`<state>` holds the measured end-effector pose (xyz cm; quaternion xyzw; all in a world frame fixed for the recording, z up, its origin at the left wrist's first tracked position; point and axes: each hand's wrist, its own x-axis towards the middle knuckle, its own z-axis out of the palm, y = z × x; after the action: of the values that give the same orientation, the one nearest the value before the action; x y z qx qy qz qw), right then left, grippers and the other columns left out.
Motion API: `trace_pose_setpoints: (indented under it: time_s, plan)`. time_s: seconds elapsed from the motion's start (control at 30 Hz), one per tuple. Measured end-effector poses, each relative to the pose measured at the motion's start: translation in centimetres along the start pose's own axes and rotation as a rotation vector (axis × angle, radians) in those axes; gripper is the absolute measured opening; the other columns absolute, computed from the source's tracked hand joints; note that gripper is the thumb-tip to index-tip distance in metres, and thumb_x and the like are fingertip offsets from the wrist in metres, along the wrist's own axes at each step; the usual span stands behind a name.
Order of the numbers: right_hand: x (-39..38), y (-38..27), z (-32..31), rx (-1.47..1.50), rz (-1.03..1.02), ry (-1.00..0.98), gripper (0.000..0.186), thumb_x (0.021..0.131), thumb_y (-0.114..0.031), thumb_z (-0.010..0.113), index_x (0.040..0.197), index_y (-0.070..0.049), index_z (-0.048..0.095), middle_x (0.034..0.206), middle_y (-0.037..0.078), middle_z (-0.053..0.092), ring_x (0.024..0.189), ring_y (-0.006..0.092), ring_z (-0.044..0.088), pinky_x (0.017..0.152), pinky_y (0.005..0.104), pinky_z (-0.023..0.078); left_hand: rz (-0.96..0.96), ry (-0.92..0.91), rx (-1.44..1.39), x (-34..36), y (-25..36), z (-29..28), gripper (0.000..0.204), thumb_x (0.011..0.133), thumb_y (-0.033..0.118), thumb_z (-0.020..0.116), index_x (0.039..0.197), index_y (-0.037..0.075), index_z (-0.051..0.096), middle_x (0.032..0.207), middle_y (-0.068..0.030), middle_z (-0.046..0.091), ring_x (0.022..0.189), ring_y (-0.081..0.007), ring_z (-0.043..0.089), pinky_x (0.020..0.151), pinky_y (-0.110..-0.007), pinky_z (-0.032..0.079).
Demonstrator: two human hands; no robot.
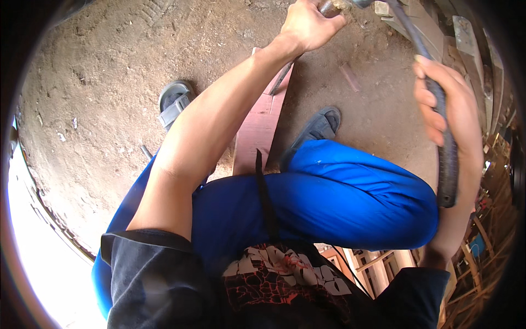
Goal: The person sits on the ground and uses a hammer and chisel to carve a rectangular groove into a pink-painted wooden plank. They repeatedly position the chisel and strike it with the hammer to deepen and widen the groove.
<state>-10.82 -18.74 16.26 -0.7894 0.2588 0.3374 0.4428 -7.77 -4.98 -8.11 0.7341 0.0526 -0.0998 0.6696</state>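
Found left hand at top middle of view, curled closed around the handle of a chisel, with no visible gap at the grip. Noted handle butt projecting past the thumb side, and dark shaft emerging on the opposite side of the fist, slanting down toward the person. Traced lower end of shaft to the upper face of a reddish plank, near its far end.

Found right hand at right of view, wrapped firmly around the black grip of a hammer. Noted fingertips folded over the near side of the grip, butt end running past the heel of the hand along the forearm, and shaft rising toward the top edge. Observed hammer head close by the chisel butt; cannot confirm contact, being partly cropped there.

Recorded plank lying lengthwise on bare earth, between left sandal and right sandal, with near end running under blue trousers. Observed thin wood offcut on the earth right of the plank, and boards stacked at far right.
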Motion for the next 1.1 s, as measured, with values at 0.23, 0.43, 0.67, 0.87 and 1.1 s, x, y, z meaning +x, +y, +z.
trace_pose_setpoints:
  time_s: [0.23, 0.43, 0.67, 0.87, 1.1]
  plan:
    - [-6.0, 0.7, -3.8, 0.031, -0.089, 0.293, 0.024, 0.105, -0.030, 0.047, 0.102, -0.007, 0.050, 0.062, -0.004, 0.046, 0.033, 0.0012, 0.037, 0.027, 0.0168, 0.031, -0.111, -0.048, -0.186, 0.5, 0.2, -0.6, 0.027, 0.085, 0.020, 0.066, 0.065, 0.005, 0.055, 0.056, -0.0035, 0.056, 0.049, -0.0118, 0.053, 0.045, -0.033, 0.041]
    - [-14.1, 4.2, -5.1, 0.458, -0.107, 0.216, 0.022, 0.107, -0.027, 0.042, 0.107, -0.006, 0.036, 0.063, 0.004, 0.046, 0.031, 0.0132, 0.047, 0.026, 0.0220, 0.040, -0.104, -0.083, -0.477, 0.3, 3.4, -1.0, 0.028, 0.090, 0.013, 0.063, 0.064, 0.011, 0.051, 0.054, 0.0008, 0.050, 0.042, -0.0097, 0.047, 0.040, -0.028, 0.038]
    - [-16.1, 8.8, -3.2, 0.609, -0.047, 0.177, 0.019, 0.107, -0.026, 0.038, 0.106, -0.009, 0.030, 0.065, 0.007, 0.044, 0.030, 0.0179, 0.046, 0.023, 0.0296, 0.043, -0.109, -0.209, -0.394, -2.5, 3.5, 1.2, 0.031, 0.090, 0.012, 0.064, 0.062, 0.011, 0.050, 0.054, 0.0015, 0.050, 0.041, -0.0087, 0.045, 0.038, -0.027, 0.034]
    - [-15.0, 8.9, -4.2, 0.693, -0.120, -0.149, 0.032, 0.106, -0.035, 0.044, 0.112, -0.004, 0.041, 0.072, 0.010, 0.052, 0.039, 0.0171, 0.050, 0.034, 0.0264, 0.047, -0.046, -0.250, -0.315, -3.9, 4.5, 2.0, 0.029, 0.089, 0.013, 0.065, 0.063, 0.010, 0.051, 0.054, 0.0022, 0.052, 0.042, -0.0073, 0.046, 0.039, -0.026, 0.034]
    - [-15.7, 8.3, -1.6, 0.761, -0.269, -0.065, 0.033, 0.106, -0.033, 0.041, 0.113, -0.001, 0.040, 0.070, 0.010, 0.053, 0.040, 0.0120, 0.048, 0.035, 0.0231, 0.044, -0.032, -0.222, -0.211, -4.5, 4.6, 2.0, 0.026, 0.088, 0.012, 0.064, 0.065, 0.009, 0.053, 0.054, 0.0027, 0.052, 0.043, -0.0068, 0.047, 0.039, -0.027, 0.035]
